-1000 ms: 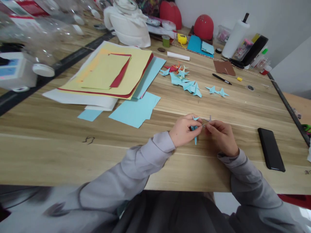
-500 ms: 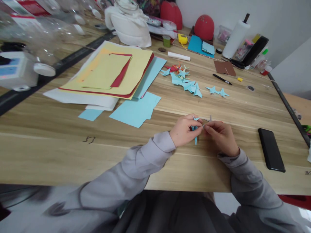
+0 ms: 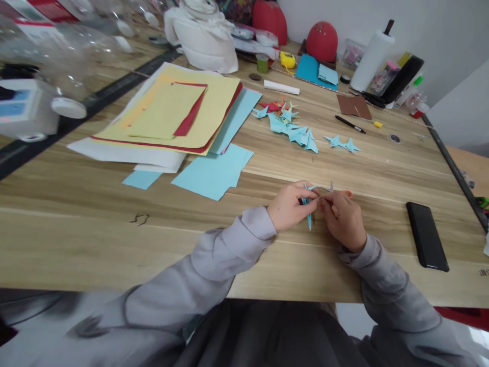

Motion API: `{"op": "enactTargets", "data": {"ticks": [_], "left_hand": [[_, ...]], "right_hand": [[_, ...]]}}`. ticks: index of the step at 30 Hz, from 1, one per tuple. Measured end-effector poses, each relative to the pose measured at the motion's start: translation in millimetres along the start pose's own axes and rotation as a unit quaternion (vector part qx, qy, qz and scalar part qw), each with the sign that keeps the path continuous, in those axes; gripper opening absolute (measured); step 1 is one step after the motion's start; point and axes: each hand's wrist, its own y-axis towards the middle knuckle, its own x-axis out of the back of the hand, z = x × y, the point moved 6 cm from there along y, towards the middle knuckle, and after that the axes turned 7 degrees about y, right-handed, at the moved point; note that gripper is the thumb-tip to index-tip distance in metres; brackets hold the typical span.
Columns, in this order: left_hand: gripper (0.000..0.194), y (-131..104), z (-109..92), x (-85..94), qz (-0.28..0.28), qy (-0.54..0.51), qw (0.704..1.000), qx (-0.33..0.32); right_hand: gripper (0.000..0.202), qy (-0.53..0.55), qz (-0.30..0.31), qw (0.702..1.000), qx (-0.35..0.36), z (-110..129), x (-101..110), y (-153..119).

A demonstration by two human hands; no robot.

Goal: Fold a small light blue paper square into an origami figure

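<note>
Above the wooden table, my left hand is closed on a folded blue paper piece, whose narrow points stick out above and below the fingers. My right hand pinches at its fingertips, right beside the left fingertips; what it holds is too small to make out. Scissors with an orange handle lie just behind the hands, partly covered by the right one. Farther back, folded blue paper figures sit in a cluster with red and orange ones, and two more blue figures lie to the right.
Yellow, red, white and blue sheets are stacked at the left. A black phone lies at the right. Behind are a pen, brown paper, a tape measure and a white roll. Plastic bottles crowd the back left.
My right hand has turned and shifted slightly left, uncovering more of the orange scissor handle. My left hand stays nearly in place with the blue paper piece.
</note>
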Motion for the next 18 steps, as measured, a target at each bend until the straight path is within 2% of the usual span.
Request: {"op": "enactTargets", "data": {"ticks": [4, 9, 14, 18], "left_hand": [[0.016, 0, 2, -1.3, -0.011, -0.065, 0.998, 0.019], [0.016, 0, 5, -0.5, -0.036, -0.091, 0.995, 0.029], [0.015, -1, 6, 3.7, -0.061, -0.090, 0.993, 0.038], [0.016, -1, 0, 6.5, -0.054, -0.077, 0.995, 0.016]], "right_hand": [[0.014, -0.113, -0.011, 0.986, 0.118, 10, -1, -3], [0.019, -0.168, 0.005, 0.966, 0.198, 16, -2, -5], [0.024, -0.168, 0.022, 0.962, 0.215, 20, -3, -5], [0.024, -0.125, 0.020, 0.979, 0.159, 18, -2, -6]]}}
